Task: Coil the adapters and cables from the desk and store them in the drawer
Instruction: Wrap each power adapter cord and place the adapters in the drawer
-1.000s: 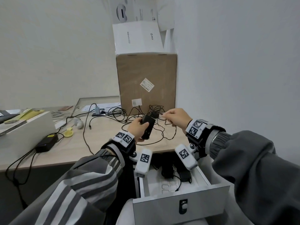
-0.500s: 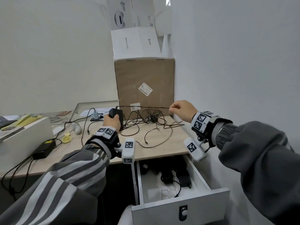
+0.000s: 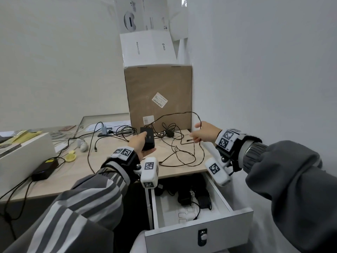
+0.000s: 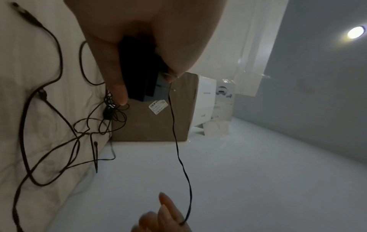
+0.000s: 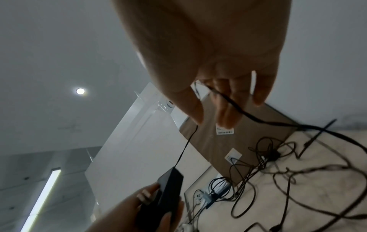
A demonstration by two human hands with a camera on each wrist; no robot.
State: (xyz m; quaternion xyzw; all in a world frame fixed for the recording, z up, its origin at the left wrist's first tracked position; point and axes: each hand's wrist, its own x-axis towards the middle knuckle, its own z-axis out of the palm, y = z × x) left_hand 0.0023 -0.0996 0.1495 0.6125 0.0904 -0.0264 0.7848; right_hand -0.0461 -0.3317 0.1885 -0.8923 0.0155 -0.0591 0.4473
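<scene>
My left hand point(image 3: 141, 146) grips a black power adapter point(image 3: 148, 140) above the desk point(image 3: 109, 172), its thumb and fingers wrapped round the adapter point(image 4: 139, 75). The adapter's thin black cable point(image 3: 184, 112) arcs up in front of the cardboard box to my right hand point(image 3: 201, 133). There the cable point(image 5: 234, 108) lies across straight, spread fingers point(image 5: 228, 116), between them and the thumb, then drops in loops point(image 3: 184, 157) onto the desk. Below the desk edge the white drawer point(image 3: 200, 236) stands open and holds several black adapters point(image 3: 184, 196).
A tall cardboard box point(image 3: 158, 95) with white boxes point(image 3: 147, 48) on top stands at the back against the right wall. More tangled cables point(image 3: 169, 133) lie before it. To the left are a black power brick point(image 3: 44, 168), a white box point(image 3: 23, 154) and a yellow item point(image 3: 70, 157).
The cable, stretched taut between my hands half a second ago, now hangs in a slack arc. My left hand brought the adapter nearer and rightward; my right hand dropped and loosened its pinch.
</scene>
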